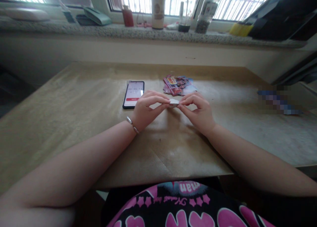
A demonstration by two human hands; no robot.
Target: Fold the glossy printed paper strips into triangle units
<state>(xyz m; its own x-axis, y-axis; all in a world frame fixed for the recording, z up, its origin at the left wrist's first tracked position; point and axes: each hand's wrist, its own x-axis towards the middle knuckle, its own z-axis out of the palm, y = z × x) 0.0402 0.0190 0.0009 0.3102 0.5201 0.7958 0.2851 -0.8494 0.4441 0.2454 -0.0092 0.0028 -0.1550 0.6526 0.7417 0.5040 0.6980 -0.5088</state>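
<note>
Both hands meet at the middle of the brown paper-covered table (74,121). My left hand (146,109) and my right hand (198,113) each pinch one end of a small white folded piece of paper (173,102), held just above the tabletop. A silver bracelet (132,124) sits on my left wrist. Just beyond the hands lies a pile of colourful printed wrappers or cards (178,85). A smartphone (133,94) with its screen lit lies flat to the left of that pile.
A stone window ledge (138,32) at the back holds a red jar (127,16), a tall cylinder (158,9), a dark glass jar (203,23) and a yellow sponge (240,29). A blurred blue item (278,99) lies at the table's right.
</note>
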